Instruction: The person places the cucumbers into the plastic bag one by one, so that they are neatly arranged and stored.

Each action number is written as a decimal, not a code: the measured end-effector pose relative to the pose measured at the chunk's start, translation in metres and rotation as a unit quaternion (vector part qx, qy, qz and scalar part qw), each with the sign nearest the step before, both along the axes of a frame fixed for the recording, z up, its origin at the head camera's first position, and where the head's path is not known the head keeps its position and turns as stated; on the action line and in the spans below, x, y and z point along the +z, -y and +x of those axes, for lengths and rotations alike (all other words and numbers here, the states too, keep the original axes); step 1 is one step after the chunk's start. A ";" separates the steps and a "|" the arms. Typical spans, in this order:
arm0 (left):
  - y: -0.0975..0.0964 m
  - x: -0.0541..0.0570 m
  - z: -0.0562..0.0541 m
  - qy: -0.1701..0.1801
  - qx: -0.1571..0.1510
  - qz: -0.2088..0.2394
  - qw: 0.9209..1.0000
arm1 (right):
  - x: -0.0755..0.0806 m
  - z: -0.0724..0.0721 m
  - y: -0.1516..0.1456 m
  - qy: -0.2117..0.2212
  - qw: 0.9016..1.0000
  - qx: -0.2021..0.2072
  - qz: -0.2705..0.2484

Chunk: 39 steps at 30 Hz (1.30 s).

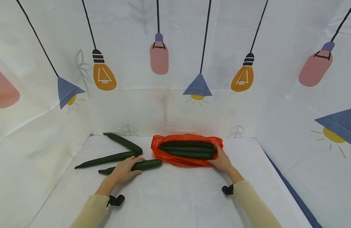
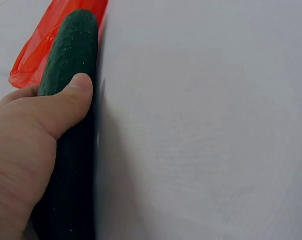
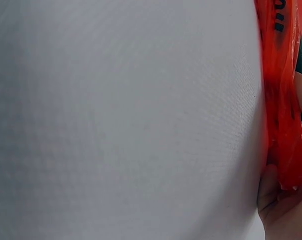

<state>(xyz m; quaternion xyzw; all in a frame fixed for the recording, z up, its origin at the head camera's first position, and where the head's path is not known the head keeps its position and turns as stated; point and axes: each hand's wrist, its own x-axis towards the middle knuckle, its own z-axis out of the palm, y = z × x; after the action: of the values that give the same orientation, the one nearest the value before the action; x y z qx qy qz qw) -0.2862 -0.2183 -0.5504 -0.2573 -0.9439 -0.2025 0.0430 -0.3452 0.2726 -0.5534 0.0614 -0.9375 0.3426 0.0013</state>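
My left hand (image 1: 123, 170) grips a long dark green cucumber (image 1: 151, 164) on the white table; the left wrist view shows the thumb lying along the cucumber (image 2: 77, 42). An orange-red plastic bag (image 1: 186, 137) lies toward the back of the table, its mouth facing up. Inside it, three cucumbers (image 1: 189, 149) rest side by side. At the bag's right end my right hand (image 1: 222, 161) holds its edge, the thumb on the near side. In the right wrist view the bag (image 3: 280, 115) and part of that hand (image 3: 290, 215) show at the right border.
Two more cucumbers lie at the left, one slanting near the back (image 1: 122, 141) and one just behind my left hand (image 1: 102, 161). White sheets printed with hanging lamps (image 1: 175, 110) enclose the table (image 1: 175, 196) at the back and sides.
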 end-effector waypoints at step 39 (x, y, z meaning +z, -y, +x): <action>-0.072 0.029 0.007 0.053 -0.062 -0.006 0.997 | -0.002 -0.001 0.001 0.007 1.000 -0.001 -0.010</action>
<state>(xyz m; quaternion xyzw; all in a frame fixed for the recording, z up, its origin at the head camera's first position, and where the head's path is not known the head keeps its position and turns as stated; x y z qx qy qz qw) -0.2793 -0.1458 -0.5209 -0.3046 -0.9283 -0.2122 -0.0211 -0.3458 0.2716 -0.5552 0.0580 -0.9340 0.3526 -0.0043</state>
